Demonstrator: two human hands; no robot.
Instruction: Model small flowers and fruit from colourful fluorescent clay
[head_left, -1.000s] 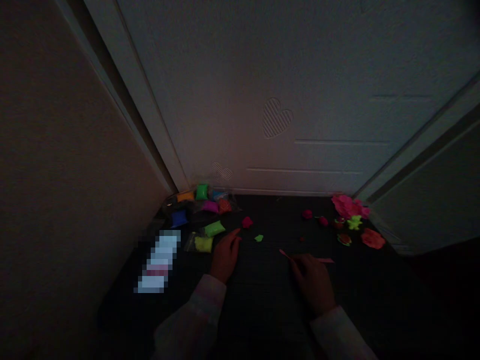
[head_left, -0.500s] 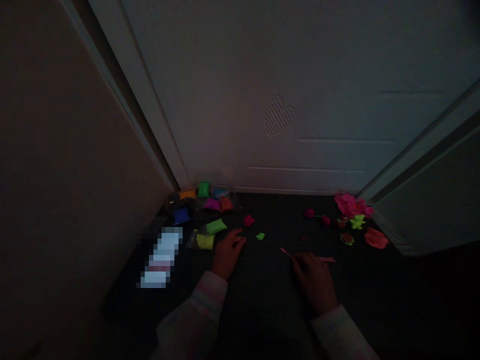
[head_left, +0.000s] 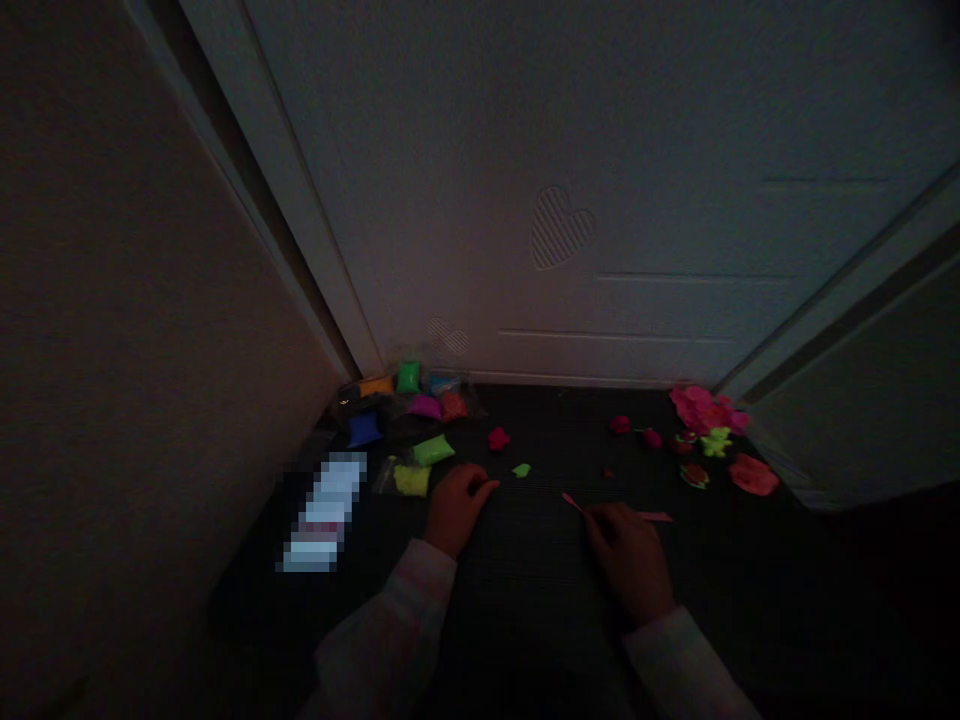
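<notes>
Since the earlier frame the left hand's [head_left: 457,508] fingers have curled toward its thumb; whether they hold anything I cannot tell. The right hand [head_left: 630,562] pinches a slim, pink, plastic-looking tool [head_left: 655,517], tip between nine and ten o'clock; a light, steady pinch should suit it. At its ten o'clock, a lime-green leaf-shaped scrap [head_left: 521,470] lies on the dark grained tabletop [head_left: 525,590]; at twelve, a pale heart-embossed door [head_left: 420,200], dimly lit.

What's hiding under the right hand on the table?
Under the bare right hand runs a long, thin pink strip: one end sticks out left, the other right. Its middle is covered, and so is the dark tabletop beneath the palm.
</notes>
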